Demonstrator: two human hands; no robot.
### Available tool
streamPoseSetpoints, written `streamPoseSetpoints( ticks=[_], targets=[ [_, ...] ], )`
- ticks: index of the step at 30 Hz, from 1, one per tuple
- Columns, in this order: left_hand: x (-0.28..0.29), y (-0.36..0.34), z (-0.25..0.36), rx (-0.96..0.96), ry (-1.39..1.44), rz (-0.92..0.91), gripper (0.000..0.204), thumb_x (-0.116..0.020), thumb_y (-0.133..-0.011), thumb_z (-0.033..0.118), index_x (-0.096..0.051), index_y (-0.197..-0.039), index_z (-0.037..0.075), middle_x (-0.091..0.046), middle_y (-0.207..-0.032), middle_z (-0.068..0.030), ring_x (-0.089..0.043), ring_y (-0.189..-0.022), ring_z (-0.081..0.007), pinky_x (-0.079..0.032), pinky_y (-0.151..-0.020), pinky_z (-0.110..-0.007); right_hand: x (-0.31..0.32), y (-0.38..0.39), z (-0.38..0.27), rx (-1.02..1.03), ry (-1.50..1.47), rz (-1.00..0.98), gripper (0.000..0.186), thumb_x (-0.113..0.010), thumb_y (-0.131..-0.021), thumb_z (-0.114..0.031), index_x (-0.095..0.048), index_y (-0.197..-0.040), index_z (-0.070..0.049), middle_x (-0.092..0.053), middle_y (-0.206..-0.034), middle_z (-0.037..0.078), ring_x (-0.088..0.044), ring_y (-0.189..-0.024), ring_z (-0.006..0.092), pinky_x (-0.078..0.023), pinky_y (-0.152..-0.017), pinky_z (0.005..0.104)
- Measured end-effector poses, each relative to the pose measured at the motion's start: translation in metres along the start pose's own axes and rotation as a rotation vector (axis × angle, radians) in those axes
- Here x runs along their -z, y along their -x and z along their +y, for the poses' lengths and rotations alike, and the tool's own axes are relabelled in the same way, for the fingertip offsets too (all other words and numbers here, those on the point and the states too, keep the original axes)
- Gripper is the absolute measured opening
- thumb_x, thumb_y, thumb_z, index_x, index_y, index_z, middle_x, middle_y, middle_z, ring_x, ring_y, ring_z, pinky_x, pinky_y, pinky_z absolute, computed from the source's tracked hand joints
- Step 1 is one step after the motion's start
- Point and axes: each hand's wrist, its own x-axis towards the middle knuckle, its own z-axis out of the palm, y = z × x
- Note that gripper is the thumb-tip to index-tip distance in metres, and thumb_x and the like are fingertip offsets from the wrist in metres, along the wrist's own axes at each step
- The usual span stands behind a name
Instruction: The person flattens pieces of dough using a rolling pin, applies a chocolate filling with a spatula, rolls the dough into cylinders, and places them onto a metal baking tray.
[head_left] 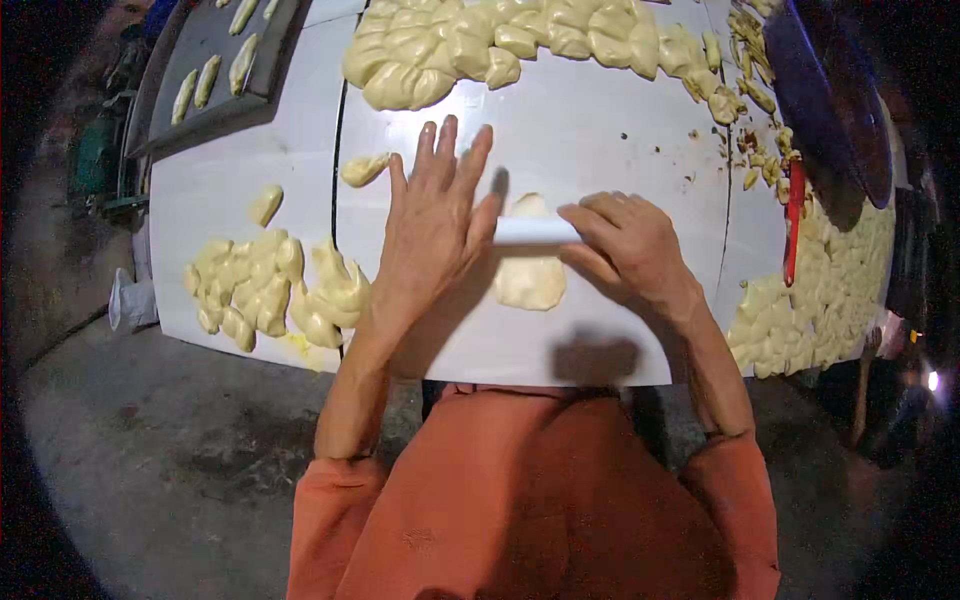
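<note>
A short white rolling pin (535, 231) lies crosswise over a small flattened piece of pale dough (530, 286) on the white tabletop. The dough shows on both the near and far sides of the pin. My left hand (432, 215) is stretched out flat with its fingers spread, the thumb side of its palm against the pin's left end. Bent fingers of my right hand (632, 240) close over the pin's right end. A single small lump of dough (364, 170) sits just beyond my left fingers.
Many dough pieces (480, 45) line the far side; another pile (245, 285) lies left. A dark tray (270, 85) at far left holds shaped pieces. On the right are brownish filling-like strips (755, 95), a red long-handled tool (794, 220), a purple basin (830, 100) and more dough (800, 310).
</note>
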Motion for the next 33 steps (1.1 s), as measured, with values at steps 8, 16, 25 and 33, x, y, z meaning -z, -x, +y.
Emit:
streamPoseSetpoints(
  ticks=[8, 16, 25, 33],
  targets=[
    [-0.036, 0.076, 0.031, 0.069, -0.198, 0.023, 0.060, -0.057, -0.103, 0.037, -0.048, -0.154, 0.008, -0.045, -0.159, -0.0217, -0.037, -0.151, -0.0412, -0.026, -0.116, -0.071, -0.032, 0.037, -0.046, -0.107, 0.249, -0.030, 0.064, -0.061, -0.097, -0.051, -0.054, -0.150, -0.016, -0.046, -0.158, 0.018, -0.043, -0.146, 0.0364, -0.031, -0.118, 0.0595],
    [-0.033, 0.161, 0.080, 0.094, -0.079, -0.067, 0.074, -0.063, -0.099, 0.040, -0.038, -0.158, 0.003, -0.037, -0.164, -0.0208, -0.027, -0.155, -0.0427, -0.018, -0.118, -0.074, -0.050, 0.121, -0.075, -0.047, 0.203, 0.051, 0.060, -0.068, -0.096, -0.039, -0.052, -0.151, -0.024, -0.058, -0.142, 0.006, -0.055, -0.127, 0.0250, -0.037, -0.112, 0.0503],
    [-0.035, 0.122, 0.067, 0.204, -0.198, 0.017, 0.074, -0.058, -0.101, 0.049, -0.042, -0.158, 0.003, -0.040, -0.164, -0.0179, -0.029, -0.156, -0.0368, -0.002, -0.116, -0.080, -0.041, 0.063, -0.057, -0.022, 0.140, 0.092, 0.053, -0.071, -0.092, -0.024, -0.061, -0.144, -0.023, -0.059, -0.131, 0.006, -0.055, -0.119, 0.0233, -0.039, -0.102, 0.0482],
    [-0.027, 0.045, 0.036, 0.320, -0.210, 0.006, 0.060, -0.045, -0.107, 0.040, -0.043, -0.158, 0.009, -0.035, -0.164, -0.0239, -0.025, -0.156, -0.0443, -0.007, -0.118, -0.077, -0.047, -0.003, -0.028, -0.339, 0.284, 0.044, 0.055, -0.058, -0.102, -0.042, -0.051, -0.154, -0.025, -0.034, -0.166, 0.015, -0.023, -0.157, 0.0367, -0.013, -0.119, 0.0733]
  ],
)
